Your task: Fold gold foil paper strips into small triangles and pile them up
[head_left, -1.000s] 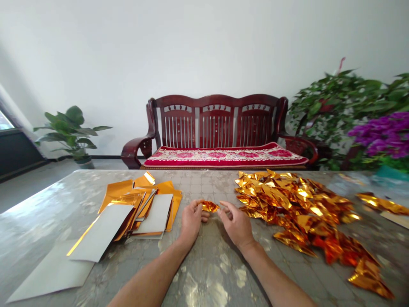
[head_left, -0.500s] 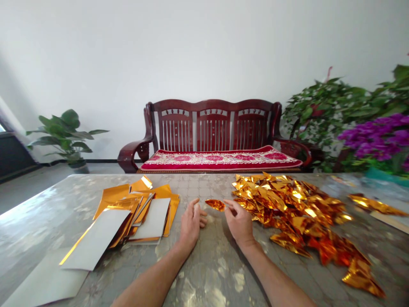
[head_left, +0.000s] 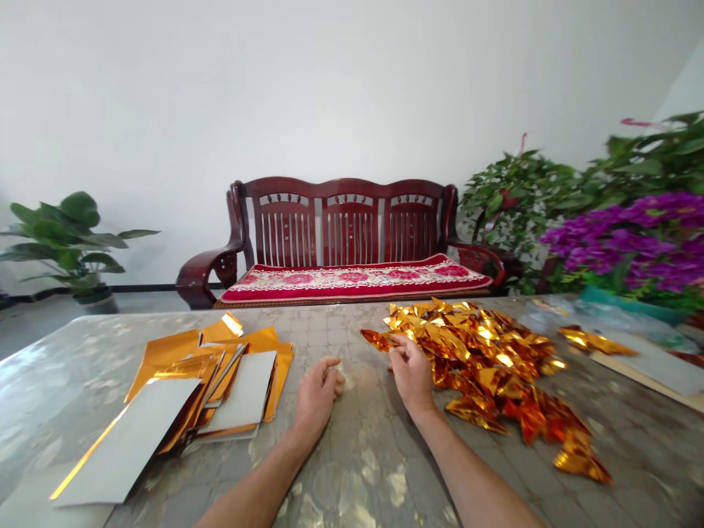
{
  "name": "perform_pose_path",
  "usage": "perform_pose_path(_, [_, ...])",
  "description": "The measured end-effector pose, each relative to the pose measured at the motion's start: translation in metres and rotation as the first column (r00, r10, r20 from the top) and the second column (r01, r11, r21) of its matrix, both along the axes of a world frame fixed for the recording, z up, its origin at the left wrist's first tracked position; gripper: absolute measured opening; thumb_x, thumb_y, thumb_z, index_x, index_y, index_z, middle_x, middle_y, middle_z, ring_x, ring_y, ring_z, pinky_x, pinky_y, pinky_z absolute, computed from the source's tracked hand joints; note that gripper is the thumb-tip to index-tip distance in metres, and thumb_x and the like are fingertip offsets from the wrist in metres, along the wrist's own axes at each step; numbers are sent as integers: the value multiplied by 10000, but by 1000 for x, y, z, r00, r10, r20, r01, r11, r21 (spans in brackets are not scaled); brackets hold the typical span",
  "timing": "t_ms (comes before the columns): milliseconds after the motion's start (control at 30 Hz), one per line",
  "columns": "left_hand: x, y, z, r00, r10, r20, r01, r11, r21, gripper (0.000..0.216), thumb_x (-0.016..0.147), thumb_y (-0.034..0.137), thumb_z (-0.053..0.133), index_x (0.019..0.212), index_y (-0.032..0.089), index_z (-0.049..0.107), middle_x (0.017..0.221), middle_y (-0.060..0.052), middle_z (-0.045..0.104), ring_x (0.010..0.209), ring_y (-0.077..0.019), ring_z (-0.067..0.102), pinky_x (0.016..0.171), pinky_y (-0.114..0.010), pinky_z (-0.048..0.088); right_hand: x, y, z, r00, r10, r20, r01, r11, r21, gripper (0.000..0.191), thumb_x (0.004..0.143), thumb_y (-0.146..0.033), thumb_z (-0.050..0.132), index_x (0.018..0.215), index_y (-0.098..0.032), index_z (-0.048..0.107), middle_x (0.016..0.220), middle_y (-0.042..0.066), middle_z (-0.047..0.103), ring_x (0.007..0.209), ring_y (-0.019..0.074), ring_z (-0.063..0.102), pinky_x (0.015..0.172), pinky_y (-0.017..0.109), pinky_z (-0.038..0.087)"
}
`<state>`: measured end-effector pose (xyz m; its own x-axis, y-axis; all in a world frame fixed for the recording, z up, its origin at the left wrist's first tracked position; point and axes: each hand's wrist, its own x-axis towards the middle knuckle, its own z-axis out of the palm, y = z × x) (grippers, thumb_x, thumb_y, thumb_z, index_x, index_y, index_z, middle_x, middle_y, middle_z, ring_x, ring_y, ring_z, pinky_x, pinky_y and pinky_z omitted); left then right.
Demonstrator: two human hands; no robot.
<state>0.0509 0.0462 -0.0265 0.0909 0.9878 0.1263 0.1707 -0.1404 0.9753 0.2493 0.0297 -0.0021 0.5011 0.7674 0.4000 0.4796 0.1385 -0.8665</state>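
Observation:
My right hand (head_left: 410,370) pinches a small folded gold foil piece (head_left: 375,339) at the left edge of a big heap of folded gold foil pieces (head_left: 484,356). My left hand (head_left: 316,392) rests on the table (head_left: 363,469) with its fingers loosely curled and nothing in it. To its left lies a loose stack of flat gold foil sheets (head_left: 220,374), some turned white side up.
A larger white-backed sheet (head_left: 124,440) lies at the near left. More foil and sheets (head_left: 627,352) sit at the far right. Behind the table stand a dark wooden bench (head_left: 346,249), a green plant (head_left: 66,242) and purple flowers (head_left: 632,235).
My left hand let go of the folded gold piece and settled on the table. My right hand carried the piece rightward to the edge of the heap. The view swung to the right.

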Motion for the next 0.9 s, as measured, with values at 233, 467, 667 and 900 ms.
perform_pose_path(233, [1, 0, -1, 1000, -2, 6, 1, 1000, 9, 311, 824, 360, 529, 1000, 165, 697, 700, -18, 690, 554, -129, 609, 549, -238, 462, 2, -1, 7, 999, -19, -41, 21, 998, 64, 360, 819, -390, 549, 1067, -170, 693, 738, 29, 716, 643, 200, 648, 653, 293, 492])
perform_pose_path(467, [0, 0, -1, 999, -21, -26, 22, 999, 32, 309, 830, 357, 504, 986, 176, 700, 706, -24, 691, 581, -148, 615, 575, -258, 468, 14, -6, 22, 972, -163, 169, 153, 986, 73, 355, 834, -389, 509, 1055, -203, 715, 896, 65, 756, 821, 232, 680, 770, 327, 478])
perform_pose_path(667, [0, -2, 0, 1000, -9, -22, 10, 999, 38, 349, 821, 371, 503, 1054, 180, 680, 709, -13, 690, 582, -152, 617, 579, -260, 469, 36, -11, 33, 906, -300, 298, 284, 954, 97, 384, 848, -392, 473, 1086, -215, 718, 913, 74, 759, 854, 247, 676, 734, 325, 452])
perform_pose_path(900, [0, -2, 1, 999, -13, -52, 15, 999, 39, 345, 819, 358, 501, 1056, 180, 677, 717, -15, 698, 587, -153, 630, 581, -260, 477, 72, -20, 45, 803, -485, 347, 511, 860, 19, 388, 849, -357, 487, 1140, -230, 709, 933, 73, 752, 789, 238, 636, 660, 313, 371])
